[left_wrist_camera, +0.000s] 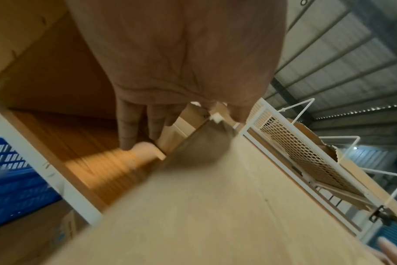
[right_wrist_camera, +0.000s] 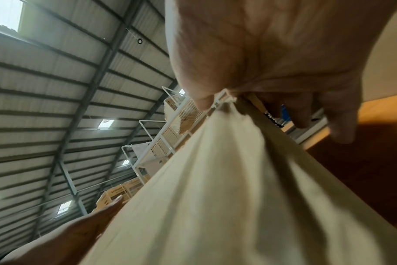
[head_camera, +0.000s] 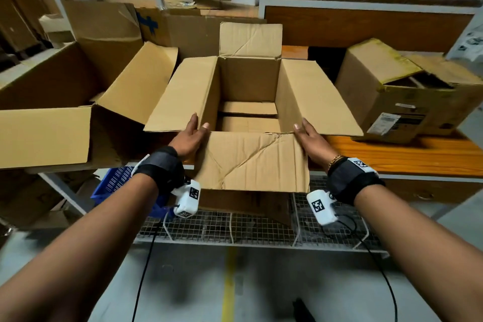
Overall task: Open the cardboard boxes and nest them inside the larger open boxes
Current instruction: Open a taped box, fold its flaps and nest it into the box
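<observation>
1. The left hand (head_camera: pixel 189 136) is gripping the near left corner of the open box (head_camera: pixel 249 86) at the frame's centre: its thumb is lying over the rim at the fold of the near flap (head_camera: pixel 251 159), and its fingers are reaching along the outside under the left flap (head_camera: pixel 180 94).
2. The left wrist view is showing those fingers (left_wrist_camera: pixel 129 125) curling down the box's outer side, the thumb on the other side of the corner.
3. The right hand (head_camera: pixel 311 138) is gripping the near right corner likewise, thumb at the rim by the torn fold, fingers going under the right flap (head_camera: pixel 316 97).
4. The right wrist view is showing the thumb (right_wrist_camera: pixel 202 100) and fingers pinching the cardboard corner between them.
5. The box is standing with all four flaps spread; the near flap is hanging down, creased, over the edge of the orange tabletop (head_camera: pixel 407 154), and the far flap (head_camera: pixel 251 39) is standing upright.
6. A larger open box (head_camera: pixel 52 102) is sitting just left of it, at middle left of the frame, its right flap touching or overlapping the centre box's left flap.
7. A box with a label (head_camera: pixel 407 97) and loosely folded flaps is sitting at middle right on the tabletop, apart from the centre box.
8. A blue crate (head_camera: pixel 115 183) and a wire shelf (head_camera: pixel 261 227) are showing below the tabletop.
</observation>
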